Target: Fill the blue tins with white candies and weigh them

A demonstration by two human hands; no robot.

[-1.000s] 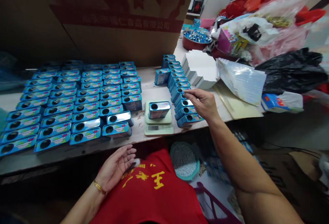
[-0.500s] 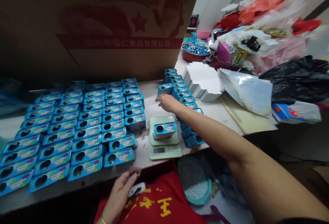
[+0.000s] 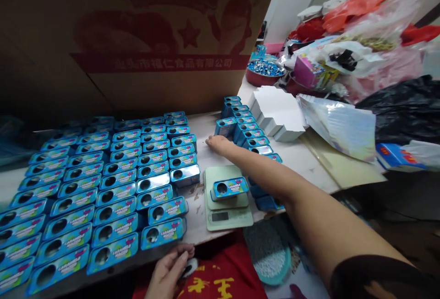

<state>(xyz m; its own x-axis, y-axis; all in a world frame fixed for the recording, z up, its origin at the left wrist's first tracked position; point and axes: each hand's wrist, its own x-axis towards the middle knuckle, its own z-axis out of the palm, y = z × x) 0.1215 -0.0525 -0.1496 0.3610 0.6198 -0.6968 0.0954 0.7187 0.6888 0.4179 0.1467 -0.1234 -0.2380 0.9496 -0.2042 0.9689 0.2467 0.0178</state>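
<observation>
My right hand (image 3: 218, 145) reaches over the white tabletop, just in front of a blue tin-like box (image 3: 225, 126) standing beside a row of similar boxes. Its fingers are drawn together; what they hold, if anything, is hidden. Near the table's front edge, my left hand (image 3: 172, 269) rests over the red apron (image 3: 220, 271), its fingers curled toward the thumb around something I cannot make out. Between the hands, a pale green kitchen scale (image 3: 237, 220) carries one blue box (image 3: 230, 188) with a round hole in its top.
Rows of blue holed boxes (image 3: 115, 207) fill the left side. A large carton (image 3: 165, 88) stands behind. To the right are stacked white boxes (image 3: 278, 106), a red bowl of blue-wrapped pieces (image 3: 264, 79), plastic bags (image 3: 364, 19) and a teal tub (image 3: 283, 267) below the table edge.
My right hand has drawn slightly back from the standing box, its fingers closer together. The view has shifted, so the table's things sit lower. The left hand remains by the apron.
</observation>
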